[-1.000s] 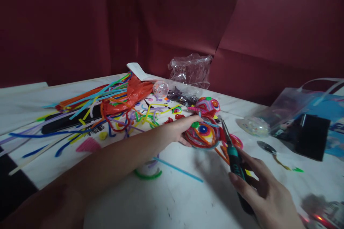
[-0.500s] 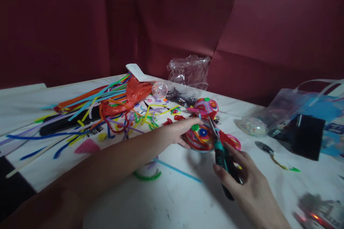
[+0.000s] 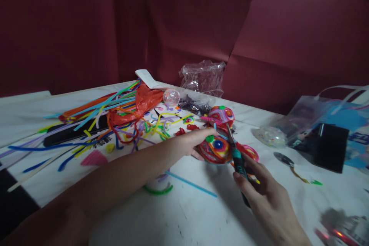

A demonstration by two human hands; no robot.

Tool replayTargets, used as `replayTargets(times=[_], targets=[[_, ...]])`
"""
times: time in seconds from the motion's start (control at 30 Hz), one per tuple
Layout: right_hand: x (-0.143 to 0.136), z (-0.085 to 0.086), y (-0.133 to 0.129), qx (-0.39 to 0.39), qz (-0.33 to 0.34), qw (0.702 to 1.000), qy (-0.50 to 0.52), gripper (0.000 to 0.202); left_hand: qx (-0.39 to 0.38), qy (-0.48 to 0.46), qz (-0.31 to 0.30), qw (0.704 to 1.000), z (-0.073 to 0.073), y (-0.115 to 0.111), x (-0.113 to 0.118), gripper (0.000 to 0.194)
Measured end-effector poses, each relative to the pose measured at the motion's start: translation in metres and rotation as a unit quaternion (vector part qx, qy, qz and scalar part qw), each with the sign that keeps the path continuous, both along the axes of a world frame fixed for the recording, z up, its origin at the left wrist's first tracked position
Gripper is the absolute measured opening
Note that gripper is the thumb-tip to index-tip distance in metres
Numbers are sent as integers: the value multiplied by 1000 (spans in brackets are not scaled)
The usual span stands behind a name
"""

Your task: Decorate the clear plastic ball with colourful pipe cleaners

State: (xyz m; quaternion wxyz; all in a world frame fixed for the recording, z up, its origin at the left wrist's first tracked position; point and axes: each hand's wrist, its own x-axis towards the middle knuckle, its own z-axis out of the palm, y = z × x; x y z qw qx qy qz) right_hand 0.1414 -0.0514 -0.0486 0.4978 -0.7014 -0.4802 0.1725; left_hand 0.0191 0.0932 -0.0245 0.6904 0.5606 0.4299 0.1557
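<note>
A round craft piece (image 3: pixel 213 154), wrapped in colourful pipe cleaners with a blue and a green dot, lies on the white table. My left hand (image 3: pixel 196 142) grips it from the left, with fingers over its top and side. My right hand (image 3: pixel 266 190) is closed around the black and teal handles of pliers (image 3: pixel 238 161). Their metal jaws point away from me, over the right edge of the piece, near a light-blue pipe cleaner strand. Whether the jaws hold anything is too small to tell. Behind sits a similar pink and red piece (image 3: pixel 221 114).
A heap of pipe cleaners (image 3: pixel 98 111) with red plastic (image 3: pixel 148 98) spreads at left. Loose blue (image 3: pixel 191 184) and green (image 3: pixel 158 190) strands lie in front. Clear plastic packaging (image 3: pixel 203 78) stands behind. At right are a clear dome (image 3: pixel 271 136), a black box (image 3: pixel 331 148) and a spoon (image 3: pixel 284 158).
The pliers have shifted slightly right and turned, and their handles look closer together. My right hand moved a little with them. My left hand stays on the craft piece.
</note>
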Motion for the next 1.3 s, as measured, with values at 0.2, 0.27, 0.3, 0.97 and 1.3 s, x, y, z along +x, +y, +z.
replayTargets(times=[0.2, 0.27, 0.3, 0.97, 1.3], targets=[[-2, -3, 5, 11, -16, 998, 53, 82, 5, 3, 5, 1000, 2, -3, 1, 38], [-3, 0, 8, -3, -23, 998, 58, 84, 11, 2, 3, 1000, 2, -3, 2, 38], [-4, 2, 9, -8, -19, 999, 49, 81, 16, 1, 3, 1000, 2, -4, 2, 38], [11, -7, 6, -28, 4, 997, 73, 55, 30, -27, 19, 999, 8, -17, -2, 37], [7, -7, 3, -9, -2, 998, 58, 46, 29, -25, 29, 999, 7, -18, 1, 37]])
